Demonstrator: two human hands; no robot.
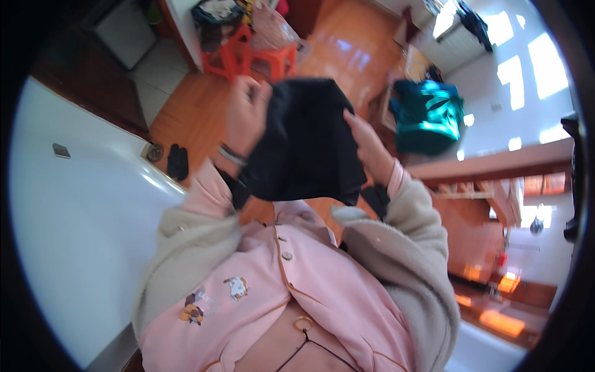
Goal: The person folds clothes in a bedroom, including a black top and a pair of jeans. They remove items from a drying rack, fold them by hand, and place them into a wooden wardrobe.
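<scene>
A piece of black cloth (309, 144) is spread between my hands in front of my chest, its lower edge hanging loose. At its upper left edge, my left hand (248, 111) grips the fabric with curled fingers; a band circles that wrist. My right hand (369, 146) holds the right side, the thumb on the near face and the other fingers mostly hidden. The kind of item cannot be told. Both forearms are in pink cuffs and beige fleece sleeves.
Red plastic stools (272, 60) bearing bags and clothes stand ahead. Teal fabric (427, 118) drapes over something at the right. Dark slippers (177, 162) lie on the wood floor by the white wall (93, 209) at the left.
</scene>
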